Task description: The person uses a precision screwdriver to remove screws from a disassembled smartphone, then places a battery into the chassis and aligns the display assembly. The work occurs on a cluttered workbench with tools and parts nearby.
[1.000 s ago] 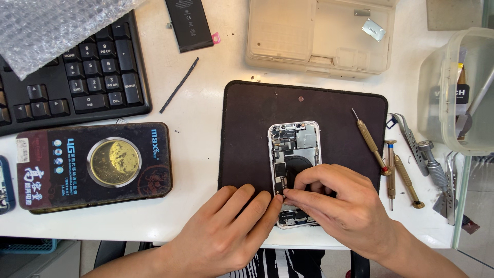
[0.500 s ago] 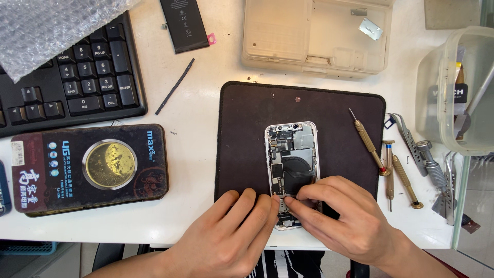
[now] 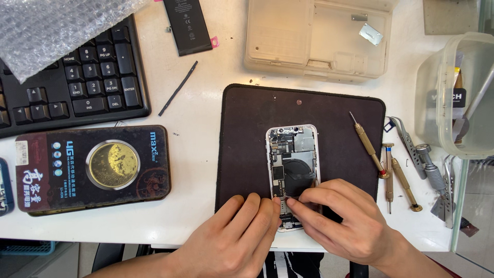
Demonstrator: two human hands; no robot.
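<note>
An opened smartphone (image 3: 292,154) with its back off and inner boards showing lies on a dark brown work mat (image 3: 247,128). My left hand (image 3: 231,239) rests flat at the mat's front edge, fingertips against the phone's lower left side. My right hand (image 3: 345,221) is curled over the phone's lower end, thumb and forefinger pinched on something small inside it; what they pinch is hidden.
Brass-handled screwdrivers (image 3: 368,146) and metal tools (image 3: 429,172) lie right of the mat. A clear plastic tub (image 3: 453,98) stands far right, a beige parts box (image 3: 314,36) behind. Left are a keyboard (image 3: 77,82), a dark tin (image 3: 92,167), a loose battery (image 3: 188,23), a thin black strip (image 3: 177,88) and bubble wrap (image 3: 46,25).
Both hands stay at the phone's lower end; my right fingers have shifted slightly on the lower part. The view has drifted a little.
</note>
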